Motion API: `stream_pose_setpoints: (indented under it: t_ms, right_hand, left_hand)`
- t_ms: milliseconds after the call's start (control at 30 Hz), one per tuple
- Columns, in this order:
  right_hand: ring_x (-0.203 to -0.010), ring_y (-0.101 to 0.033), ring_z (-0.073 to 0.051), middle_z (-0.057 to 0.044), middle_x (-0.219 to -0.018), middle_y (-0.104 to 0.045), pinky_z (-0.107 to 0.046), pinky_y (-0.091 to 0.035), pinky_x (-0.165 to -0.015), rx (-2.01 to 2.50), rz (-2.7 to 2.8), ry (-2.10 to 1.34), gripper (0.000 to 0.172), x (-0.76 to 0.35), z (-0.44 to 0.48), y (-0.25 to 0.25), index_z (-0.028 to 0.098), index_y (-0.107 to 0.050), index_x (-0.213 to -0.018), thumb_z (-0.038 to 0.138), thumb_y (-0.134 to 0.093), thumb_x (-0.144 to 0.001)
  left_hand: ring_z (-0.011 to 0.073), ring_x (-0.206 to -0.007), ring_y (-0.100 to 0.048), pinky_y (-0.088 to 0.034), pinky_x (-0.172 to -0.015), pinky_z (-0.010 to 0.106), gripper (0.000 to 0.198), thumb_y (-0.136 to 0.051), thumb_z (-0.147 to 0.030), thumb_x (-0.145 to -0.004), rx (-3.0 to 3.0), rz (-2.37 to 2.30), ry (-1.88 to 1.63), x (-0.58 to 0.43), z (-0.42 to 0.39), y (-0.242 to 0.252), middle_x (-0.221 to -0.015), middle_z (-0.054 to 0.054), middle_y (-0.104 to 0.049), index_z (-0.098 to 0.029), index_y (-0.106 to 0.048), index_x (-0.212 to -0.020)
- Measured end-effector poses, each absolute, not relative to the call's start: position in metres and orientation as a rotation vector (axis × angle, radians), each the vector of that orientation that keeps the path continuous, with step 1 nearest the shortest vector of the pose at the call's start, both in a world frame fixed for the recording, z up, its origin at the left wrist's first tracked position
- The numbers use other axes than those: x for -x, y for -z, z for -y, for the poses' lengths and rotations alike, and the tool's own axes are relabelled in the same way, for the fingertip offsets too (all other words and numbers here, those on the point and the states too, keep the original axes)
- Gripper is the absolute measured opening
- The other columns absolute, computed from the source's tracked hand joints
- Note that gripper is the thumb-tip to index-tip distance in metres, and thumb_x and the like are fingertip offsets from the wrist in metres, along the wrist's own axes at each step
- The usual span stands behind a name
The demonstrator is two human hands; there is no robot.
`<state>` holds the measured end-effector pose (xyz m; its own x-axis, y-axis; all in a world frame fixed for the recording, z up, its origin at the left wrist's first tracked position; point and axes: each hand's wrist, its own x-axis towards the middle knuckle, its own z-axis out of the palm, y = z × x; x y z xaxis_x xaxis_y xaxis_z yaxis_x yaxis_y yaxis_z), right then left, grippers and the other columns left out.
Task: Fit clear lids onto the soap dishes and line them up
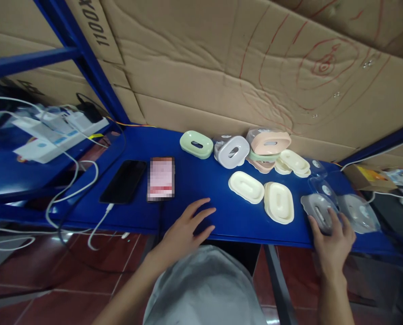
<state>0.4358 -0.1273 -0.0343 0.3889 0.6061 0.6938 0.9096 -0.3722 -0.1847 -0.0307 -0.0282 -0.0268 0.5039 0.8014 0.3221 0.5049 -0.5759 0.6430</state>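
Note:
My left hand (190, 226) hovers at the table's front edge with fingers spread and nothing in it. At the right, my right hand (335, 243) has its thumb and fingers around a clear grey plastic cover (318, 208). Beside that, more clear plastic covers (358, 212) lie on the blue table (201, 212). Two cream oval trays (246, 187) (279, 203) sit left of my right hand. Behind them stand a green oval dish (196, 144), a grey one (233, 152) and a peach one (270, 143), with further cream pieces (293, 163) to the right.
A black phone (123, 182) with a white cable and a second phone with a blurred screen (161, 178) lie at the left. A loaded power strip (59, 135) is farther left. Cardboard (187, 67) walls the back; an open carton (368, 178) stands at right.

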Motion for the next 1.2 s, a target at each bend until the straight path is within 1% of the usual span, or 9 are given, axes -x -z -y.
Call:
stream_pose_setpoints:
  t_ms: [100, 267, 500, 633, 733, 800, 933, 1067, 1200]
  right_hand:
    - [-0.149, -0.043, -0.052, -0.026, -0.162, -0.048, -0.075, -0.037, -0.112, 2.132, 1.278, 0.81, 0.069, -0.419, 0.117, 0.028, 0.016, -0.066, -0.147, 0.064, -0.063, -0.098]
    - [-0.125, -0.066, -0.036, -0.016, -0.138, -0.07, -0.052, -0.049, -0.105, 1.843, 1.763, 0.604, 0.052, -0.356, 0.096, 0.016, 0.02, -0.067, -0.141, 0.055, -0.061, -0.103]
    - [-0.106, -0.071, -0.028, -0.009, -0.115, -0.079, -0.044, -0.048, -0.096, 1.699, 1.747, 0.677, 0.02, -0.312, 0.083, 0.007, 0.02, -0.073, -0.119, 0.028, -0.067, -0.102]
    - [-0.112, -0.072, -0.026, -0.008, -0.12, -0.078, -0.048, -0.046, -0.105, 1.465, 1.946, 0.449, 0.027, -0.281, 0.089, 0.001, 0.023, -0.069, -0.126, 0.017, -0.068, -0.1]
    - [-0.12, -0.07, -0.024, -0.007, -0.125, -0.077, -0.046, -0.046, -0.108, 1.275, 2.191, 0.174, 0.035, -0.255, 0.084, 0.004, 0.023, -0.065, -0.135, 0.014, -0.065, -0.102]
    - [-0.125, -0.068, -0.023, -0.008, -0.129, -0.076, -0.045, -0.048, -0.109, 1.172, 2.296, 0.043, 0.035, -0.247, 0.073, 0.005, 0.023, -0.065, -0.137, 0.016, -0.063, -0.103]
    - [-0.137, -0.061, -0.025, -0.008, -0.143, -0.07, -0.047, -0.047, -0.113, 1.135, 2.379, 0.047, 0.043, -0.254, 0.022, -0.006, 0.025, -0.061, -0.145, 0.013, -0.052, -0.105]
    - [-0.146, -0.052, -0.031, -0.014, -0.158, -0.058, -0.053, -0.039, -0.118, 1.356, 2.464, 0.425, 0.055, -0.266, -0.053, -0.022, 0.018, -0.058, -0.151, 0.002, -0.043, -0.1]
    - [-0.134, -0.06, -0.031, -0.016, -0.144, -0.069, -0.051, -0.037, -0.116, 1.36, 2.531, 0.632, 0.039, -0.269, -0.104, -0.028, 0.014, -0.071, -0.131, 0.005, -0.047, -0.101]
  left_hand:
    - [0.0272, -0.141, -0.06, -0.056, -0.116, 0.05, 0.034, -0.062, -0.028, -0.105, -2.301, -1.073, -0.843, 0.029, 0.027, 0.028, -0.157, 0.009, -0.053, -0.029, -0.063, -0.139]
    - [0.0275, -0.138, -0.063, -0.059, -0.113, 0.05, 0.032, -0.062, -0.029, -0.106, -2.344, -1.099, -0.818, 0.026, 0.028, 0.029, -0.155, 0.009, -0.055, -0.028, -0.064, -0.137]
    - [0.0271, -0.136, -0.064, -0.061, -0.109, 0.046, 0.034, -0.061, -0.03, -0.107, -2.416, -1.102, -0.824, 0.024, 0.03, 0.029, -0.152, 0.009, -0.059, -0.028, -0.063, -0.14]
    - [0.0316, -0.148, -0.053, -0.06, -0.111, 0.047, 0.058, -0.066, -0.03, -0.103, -2.405, -1.142, -0.882, 0.025, 0.032, 0.023, -0.168, 0.013, -0.041, -0.029, -0.047, -0.158]
    - [0.037, -0.157, -0.039, -0.053, -0.118, 0.054, 0.058, -0.069, -0.031, -0.102, -2.493, -1.073, -0.966, 0.026, 0.032, 0.022, -0.174, 0.014, -0.03, -0.029, -0.049, -0.157]
    - [0.037, -0.157, -0.04, -0.05, -0.12, 0.056, 0.045, -0.067, -0.03, -0.104, -2.554, -1.047, -0.986, 0.025, 0.03, 0.024, -0.17, 0.014, -0.038, -0.027, -0.058, -0.148]
    - [0.0321, -0.14, -0.058, -0.05, -0.118, 0.056, 0.02, -0.062, -0.026, -0.106, -2.59, -1.122, -0.969, 0.02, 0.026, 0.032, -0.148, 0.015, -0.061, -0.021, -0.07, -0.123]
    - [0.0307, -0.126, -0.066, -0.054, -0.107, 0.053, 0.016, -0.065, -0.026, -0.104, -2.586, -1.146, -0.927, 0.019, 0.026, 0.032, -0.138, 0.014, -0.067, -0.021, -0.071, -0.118]
    - [0.0293, -0.122, -0.068, -0.056, -0.102, 0.049, 0.018, -0.069, -0.025, -0.102, -2.565, -1.103, -0.939, 0.023, 0.029, 0.029, -0.132, 0.012, -0.069, -0.022, -0.071, -0.119]
